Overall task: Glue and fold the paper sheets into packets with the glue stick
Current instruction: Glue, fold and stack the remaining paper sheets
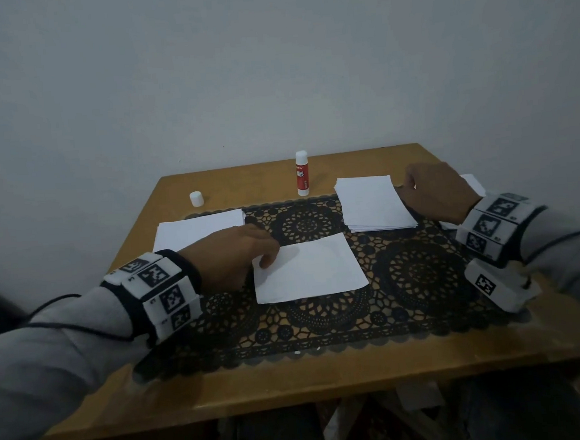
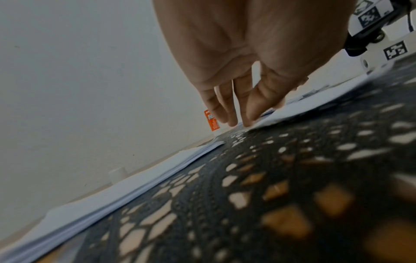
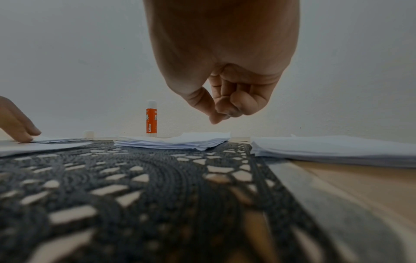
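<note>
Your left fingers (image 2: 227, 113) reach straight down and press their tips on the near-left corner of the single paper sheet (image 1: 309, 270), which lies flat on the black lace mat (image 1: 423, 279) in the middle of the surface (image 1: 293, 381); the left hand (image 1: 229, 258) holds nothing. Your right fingers (image 3: 238, 105) are curled in against the thumb with nothing between them, and the right hand (image 1: 437, 189) hovers just beside the right edge of the stack of sheets (image 1: 373, 203). Another pile (image 1: 196, 228) sits at the left, partly hidden by your left hand, and a further pile (image 3: 337, 147) is mostly covered by your right wrist in the head view. The glue stick (image 1: 302, 174) stands upright and uncapped at the far edge; its orange label reads "GLUE STICK", the brand line above too small to read. Its white cap (image 1: 196, 199) stands apart to the left.
</note>
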`<control>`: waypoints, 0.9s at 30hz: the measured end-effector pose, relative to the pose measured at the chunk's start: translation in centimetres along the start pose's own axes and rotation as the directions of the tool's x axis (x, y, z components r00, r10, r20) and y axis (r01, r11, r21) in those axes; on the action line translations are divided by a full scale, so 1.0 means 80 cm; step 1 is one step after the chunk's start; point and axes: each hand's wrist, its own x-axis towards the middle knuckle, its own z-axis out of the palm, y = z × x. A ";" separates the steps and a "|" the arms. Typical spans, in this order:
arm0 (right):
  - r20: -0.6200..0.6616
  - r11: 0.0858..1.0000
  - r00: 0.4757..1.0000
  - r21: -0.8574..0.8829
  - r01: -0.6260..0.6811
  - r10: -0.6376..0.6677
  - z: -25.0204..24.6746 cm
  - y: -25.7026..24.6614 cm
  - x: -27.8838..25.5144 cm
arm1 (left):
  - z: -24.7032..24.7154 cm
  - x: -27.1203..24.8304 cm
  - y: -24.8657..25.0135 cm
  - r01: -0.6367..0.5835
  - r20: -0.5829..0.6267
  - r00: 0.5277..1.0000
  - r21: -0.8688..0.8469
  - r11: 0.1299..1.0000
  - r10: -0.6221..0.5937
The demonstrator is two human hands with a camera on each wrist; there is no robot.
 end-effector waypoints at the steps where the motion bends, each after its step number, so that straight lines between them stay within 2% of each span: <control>1: 0.003 1.000 1.000 -0.003 -0.007 0.007 0.001 0.001 0.001 | 0.000 -0.002 0.001 0.020 -0.014 1.000 -0.019 1.000 -0.020; 4: 0.010 1.000 1.000 0.000 -0.021 0.021 0.002 0.002 0.002 | 0.002 -0.004 0.010 0.082 -0.030 0.996 -0.062 0.995 -0.084; 9: 0.029 1.000 0.999 -0.013 -0.025 0.025 0.001 0.001 0.002 | 0.003 -0.002 0.026 0.183 0.145 0.974 -0.041 0.982 -0.175; 12: 0.041 0.999 0.999 -0.025 -0.023 0.024 0.000 -0.002 0.001 | 0.005 -0.001 0.026 0.191 0.147 0.972 -0.042 0.981 -0.183; 17: 0.096 0.991 0.989 -0.052 0.121 -0.115 -0.005 -0.020 -0.002 | 0.005 0.001 0.023 0.198 0.136 0.973 -0.082 0.977 -0.186; 21: 0.089 0.977 0.974 0.062 0.202 -0.207 -0.006 -0.068 0.018 | 0.005 0.003 0.017 0.196 0.130 0.974 -0.093 0.976 -0.183; 27: 0.147 0.936 0.986 0.353 0.015 -0.071 0.008 -0.142 0.061 | 0.004 0.002 0.012 0.188 0.131 0.976 -0.127 0.974 -0.171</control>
